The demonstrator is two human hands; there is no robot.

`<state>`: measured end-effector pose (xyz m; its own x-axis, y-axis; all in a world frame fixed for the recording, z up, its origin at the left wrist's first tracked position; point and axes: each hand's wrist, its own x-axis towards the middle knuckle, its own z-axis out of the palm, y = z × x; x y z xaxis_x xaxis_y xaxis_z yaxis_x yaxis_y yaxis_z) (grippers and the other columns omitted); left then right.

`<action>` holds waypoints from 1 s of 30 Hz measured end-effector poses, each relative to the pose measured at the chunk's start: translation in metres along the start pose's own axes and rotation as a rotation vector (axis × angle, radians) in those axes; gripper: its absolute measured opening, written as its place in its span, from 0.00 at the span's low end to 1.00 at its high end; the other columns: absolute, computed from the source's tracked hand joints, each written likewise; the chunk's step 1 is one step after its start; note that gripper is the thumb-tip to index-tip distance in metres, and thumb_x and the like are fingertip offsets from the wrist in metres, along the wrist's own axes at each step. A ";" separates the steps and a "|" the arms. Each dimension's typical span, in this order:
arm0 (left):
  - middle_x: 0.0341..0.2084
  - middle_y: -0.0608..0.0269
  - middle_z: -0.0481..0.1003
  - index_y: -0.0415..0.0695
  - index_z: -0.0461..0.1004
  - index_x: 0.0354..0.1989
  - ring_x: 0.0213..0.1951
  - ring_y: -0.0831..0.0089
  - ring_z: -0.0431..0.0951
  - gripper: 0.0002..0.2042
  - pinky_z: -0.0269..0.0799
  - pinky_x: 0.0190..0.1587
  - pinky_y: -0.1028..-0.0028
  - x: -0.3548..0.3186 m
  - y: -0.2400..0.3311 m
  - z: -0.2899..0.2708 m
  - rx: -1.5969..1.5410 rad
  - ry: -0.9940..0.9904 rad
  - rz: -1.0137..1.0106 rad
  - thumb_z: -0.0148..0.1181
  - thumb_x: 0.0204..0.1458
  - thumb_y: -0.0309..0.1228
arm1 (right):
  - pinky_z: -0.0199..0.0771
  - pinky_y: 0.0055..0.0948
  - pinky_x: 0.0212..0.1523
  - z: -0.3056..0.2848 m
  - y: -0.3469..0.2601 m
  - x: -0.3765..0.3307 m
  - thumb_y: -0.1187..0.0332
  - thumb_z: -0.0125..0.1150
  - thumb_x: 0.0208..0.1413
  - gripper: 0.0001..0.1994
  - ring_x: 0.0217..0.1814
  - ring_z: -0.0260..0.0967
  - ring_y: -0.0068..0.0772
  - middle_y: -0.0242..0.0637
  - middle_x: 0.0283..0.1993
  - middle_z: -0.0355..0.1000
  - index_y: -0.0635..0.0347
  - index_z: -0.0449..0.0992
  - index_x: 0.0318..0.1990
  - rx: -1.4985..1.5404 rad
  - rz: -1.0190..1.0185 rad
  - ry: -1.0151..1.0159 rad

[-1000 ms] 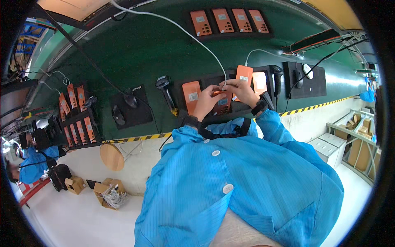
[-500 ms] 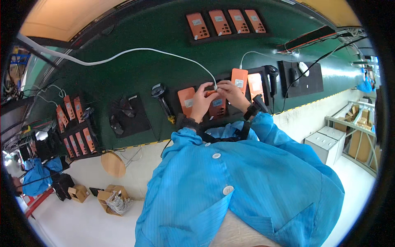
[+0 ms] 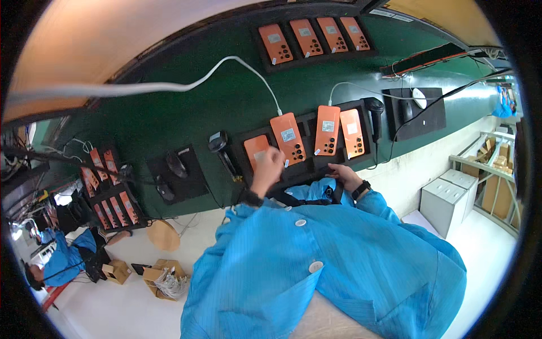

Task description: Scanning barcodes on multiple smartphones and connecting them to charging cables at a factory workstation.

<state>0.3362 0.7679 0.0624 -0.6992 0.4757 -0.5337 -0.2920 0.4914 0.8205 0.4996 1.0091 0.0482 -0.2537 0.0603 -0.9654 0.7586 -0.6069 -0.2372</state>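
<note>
Near tray [image 3: 308,125] holds 4 phones [image 3: 327,129], 1 seemingly beneath left hand [image 3: 268,169].

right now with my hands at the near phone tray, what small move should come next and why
Probably bring the left hand to grip the leftmost phone in the black tray: the hand is over that phone's lower part, and no cable shows at its far end, whereas the phone beside it has a white cable there.

On the green bench [image 3: 169,124], a dark phone tray [image 3: 311,127] sits by the near edge between two mouse pads [image 3: 432,116], a barcode scanner [image 3: 226,155] at its left; another tray [image 3: 299,62] lies toward the far edge.
</note>
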 end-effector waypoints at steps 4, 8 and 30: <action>0.27 0.54 0.78 0.37 0.73 0.38 0.31 0.65 0.79 0.19 0.72 0.34 0.69 -0.013 -0.041 0.032 0.401 -0.518 -0.083 0.56 0.52 0.44 | 0.68 0.28 0.41 0.004 -0.004 0.007 0.64 0.55 0.57 0.14 0.41 0.68 0.26 0.35 0.38 0.74 0.64 0.70 0.46 -0.020 -0.056 -0.051; 0.42 0.43 0.74 0.37 0.66 0.51 0.44 0.56 0.76 0.27 0.71 0.44 0.67 -0.017 -0.019 0.027 0.325 -0.486 -0.141 0.57 0.52 0.48 | 0.68 0.26 0.39 0.051 -0.071 -0.028 0.62 0.55 0.57 0.13 0.39 0.68 0.23 0.32 0.36 0.75 0.62 0.73 0.43 -0.504 -0.083 -0.264; 0.54 0.41 0.68 0.54 0.44 0.69 0.40 0.74 0.75 0.37 0.67 0.43 0.77 -0.008 -0.036 0.063 -0.322 -0.446 0.030 0.42 0.48 0.16 | 0.72 0.39 0.48 0.056 -0.352 0.282 0.59 0.54 0.53 0.16 0.49 0.71 0.46 0.44 0.49 0.72 0.56 0.75 0.45 -1.412 -0.658 0.699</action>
<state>0.3932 0.7926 0.0246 -0.3866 0.7837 -0.4862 -0.5101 0.2575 0.8207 0.1274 1.1954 -0.1345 -0.7180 0.5379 -0.4417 0.6409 0.7585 -0.1182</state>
